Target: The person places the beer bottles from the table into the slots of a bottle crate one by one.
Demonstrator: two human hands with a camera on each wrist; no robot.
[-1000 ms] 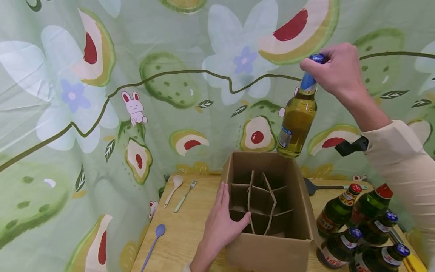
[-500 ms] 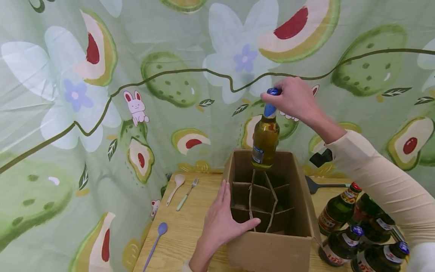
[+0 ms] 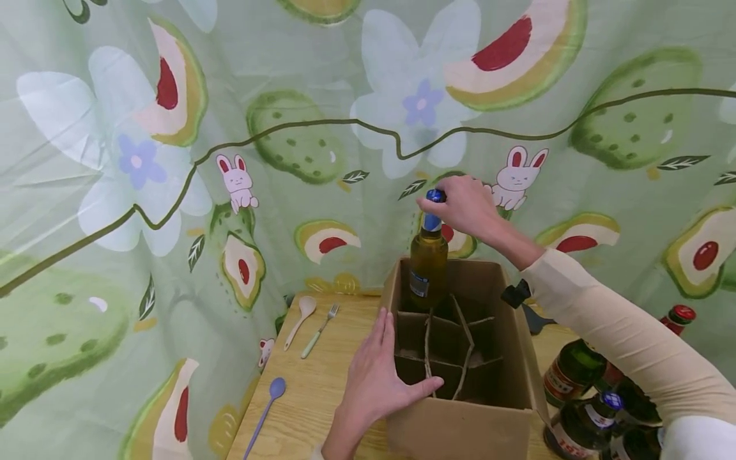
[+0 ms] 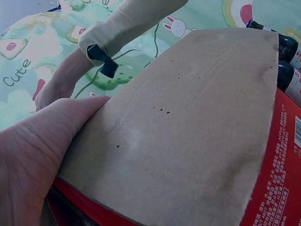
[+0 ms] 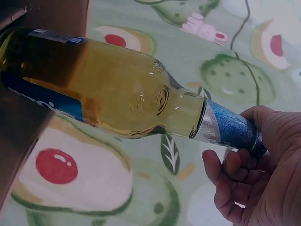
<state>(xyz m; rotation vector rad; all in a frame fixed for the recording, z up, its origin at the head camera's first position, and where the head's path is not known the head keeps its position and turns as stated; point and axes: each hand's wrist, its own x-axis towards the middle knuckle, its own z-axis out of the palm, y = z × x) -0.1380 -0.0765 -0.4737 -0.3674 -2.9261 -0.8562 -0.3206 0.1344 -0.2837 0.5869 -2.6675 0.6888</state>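
Note:
My right hand (image 3: pixel 468 204) pinches a beer bottle (image 3: pixel 428 265) by its blue-foiled neck, just under the blue cap. The bottle is of clear glass with yellow liquid and a blue label. It hangs upright, its base inside the back left compartment of an open cardboard box (image 3: pixel 460 425). In the right wrist view, the thumb and fingers close round the foil (image 5: pixel 230 125). My left hand (image 3: pixel 374 377) rests on the box's front left corner, fingers straight along the left rim and thumb over the front edge. The left wrist view shows a plain cardboard flap (image 4: pixel 178 127) beside that thumb.
Cardboard dividers (image 3: pixel 428 345) split the box into compartments. Several dark beer bottles (image 3: pixel 581 425) stand right of it, partly behind my right arm. A black spatula (image 3: pixel 535 319) lies behind them. Left of the box are a pale spoon (image 3: pixel 306 306), a fork (image 3: pixel 322 329) and a blue spoon (image 3: pixel 276 388).
My right hand has carried the bottle left and down, from above the box's back right corner into its back left compartment. My left hand has stayed on the box corner.

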